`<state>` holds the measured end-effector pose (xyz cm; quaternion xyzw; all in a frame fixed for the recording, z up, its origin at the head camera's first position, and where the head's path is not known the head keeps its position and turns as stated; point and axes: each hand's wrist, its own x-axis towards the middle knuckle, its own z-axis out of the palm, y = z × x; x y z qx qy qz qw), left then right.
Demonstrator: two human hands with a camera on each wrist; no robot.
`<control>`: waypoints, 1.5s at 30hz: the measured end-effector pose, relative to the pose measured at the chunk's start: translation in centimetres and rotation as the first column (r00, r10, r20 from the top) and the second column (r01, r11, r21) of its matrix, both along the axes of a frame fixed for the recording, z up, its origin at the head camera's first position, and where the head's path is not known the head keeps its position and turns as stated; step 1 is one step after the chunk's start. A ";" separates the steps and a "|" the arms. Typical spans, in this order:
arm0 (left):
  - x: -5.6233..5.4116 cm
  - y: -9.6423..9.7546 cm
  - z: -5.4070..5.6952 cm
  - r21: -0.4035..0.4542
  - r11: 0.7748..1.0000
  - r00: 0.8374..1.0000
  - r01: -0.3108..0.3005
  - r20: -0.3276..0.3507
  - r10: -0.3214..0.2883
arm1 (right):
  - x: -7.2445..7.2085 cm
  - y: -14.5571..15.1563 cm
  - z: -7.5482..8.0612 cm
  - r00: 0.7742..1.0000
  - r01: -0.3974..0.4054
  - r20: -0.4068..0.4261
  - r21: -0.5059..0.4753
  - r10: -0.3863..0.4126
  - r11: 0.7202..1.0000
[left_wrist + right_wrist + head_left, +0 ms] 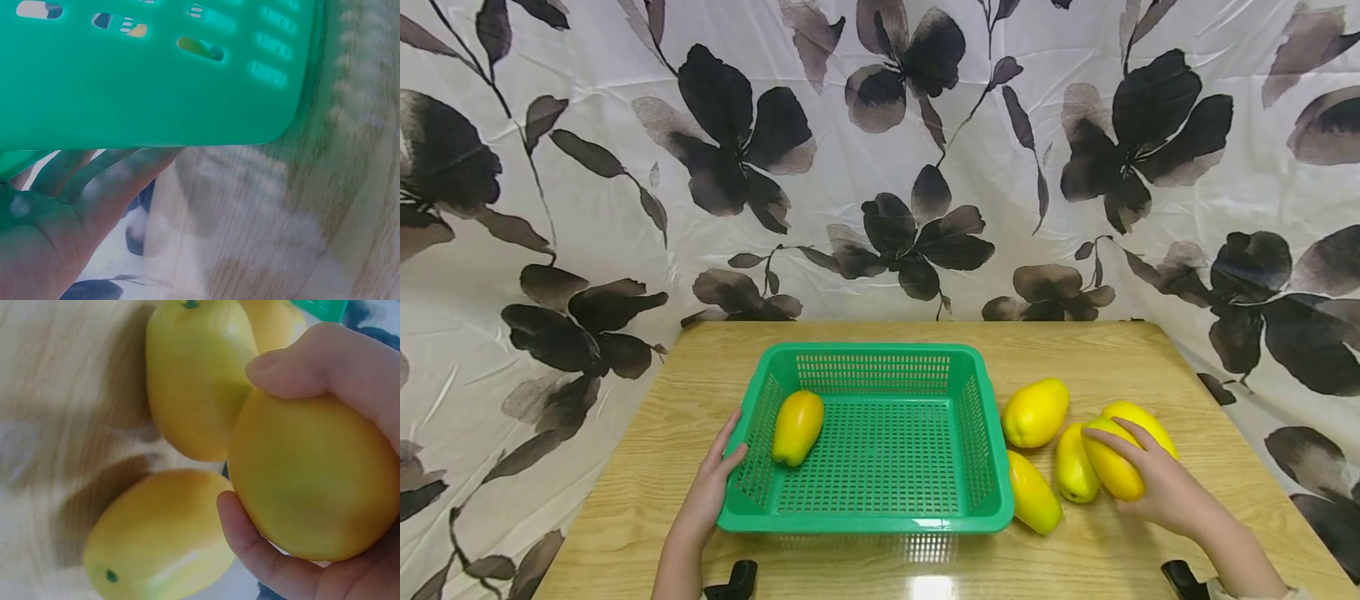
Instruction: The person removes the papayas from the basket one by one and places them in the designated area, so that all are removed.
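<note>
My right hand (1168, 487) grips a yellow mango (312, 475), thumb on one side and fingers curled round the other. Close beside and behind the held fruit are a yellow-green mango (1073, 471) and a yellow mango (1142, 423). A green plastic basket (868, 522) stands at the centre of the table. Its left rim is held by my left hand (707, 483), with the thumb over the rim; in the left wrist view the fingers pass under the rim, their tips hidden. One mango (797, 427) lies inside the basket, at its left.
Right of the basket lie two more mangoes, one farther back (1036, 412) and one against the basket's front right corner (1033, 493). Everything rests on a wooden table (820, 575). A floral cloth (895, 150) hangs behind and around it.
</note>
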<state>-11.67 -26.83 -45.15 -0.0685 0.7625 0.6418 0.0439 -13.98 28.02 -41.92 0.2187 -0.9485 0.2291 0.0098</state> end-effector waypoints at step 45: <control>0.1 0.1 0.2 0.001 1.000 1.000 -0.004 0.018 0.003 | 2.6 0.5 -5.3 0.994 0.095 0.048 0.024 -0.096 0.995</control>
